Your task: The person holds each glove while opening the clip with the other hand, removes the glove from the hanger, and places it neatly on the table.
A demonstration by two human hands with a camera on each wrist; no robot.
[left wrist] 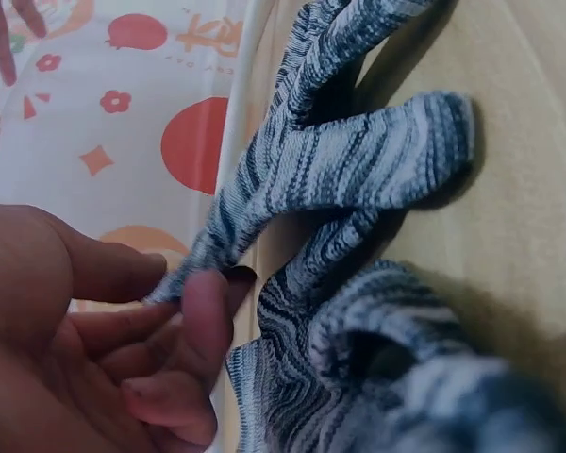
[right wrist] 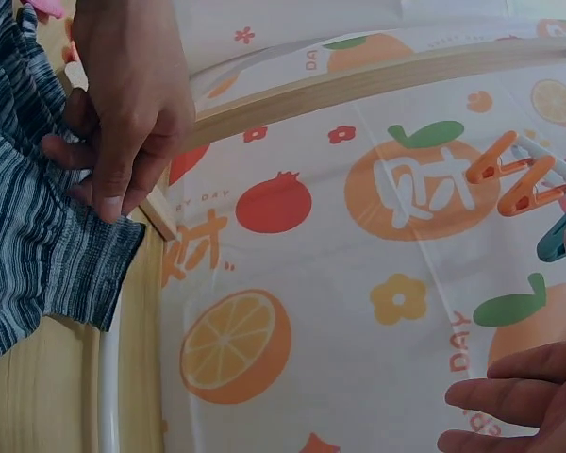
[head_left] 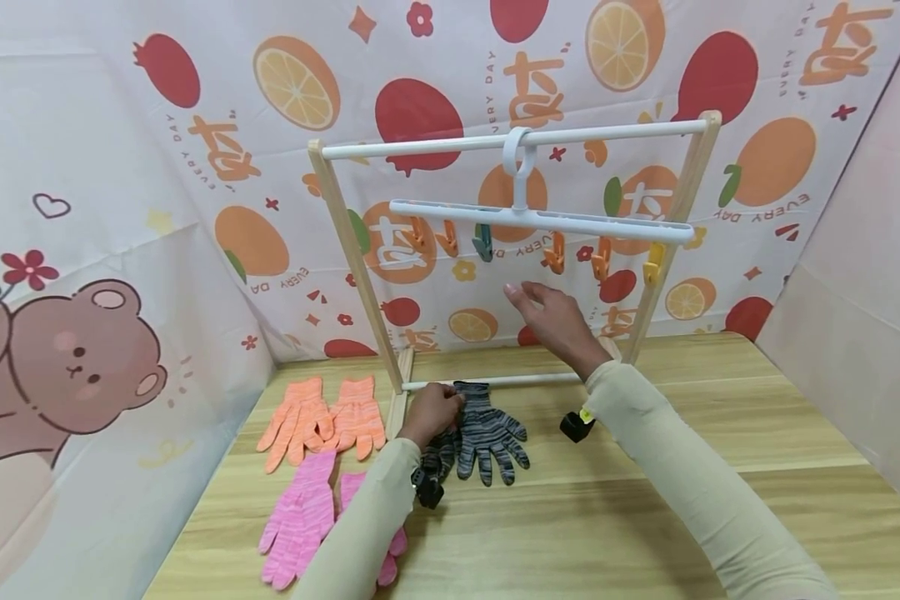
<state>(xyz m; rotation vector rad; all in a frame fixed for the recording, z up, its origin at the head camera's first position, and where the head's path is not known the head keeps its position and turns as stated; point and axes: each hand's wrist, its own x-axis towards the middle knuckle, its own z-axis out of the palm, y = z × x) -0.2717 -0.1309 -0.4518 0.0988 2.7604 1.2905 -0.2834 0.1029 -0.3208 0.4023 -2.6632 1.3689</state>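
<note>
My left hand pinches the cuff edge of a grey-and-black striped knit glove between thumb and fingers. That glove lies on the table with its fingers toward me, and the left wrist view also shows the pinched knit. Partly hidden under my left forearm is a second striped glove. My right hand is raised in the air with fingers extended and holds nothing. Above it, a white hanger carries several orange clips, a teal clip and a yellow clip.
The hanger hooks over the white top bar of a wooden-sided rack. Two orange gloves and two pink gloves lie on the left of the wood-grain table. A fruit-printed cloth hangs behind the rack.
</note>
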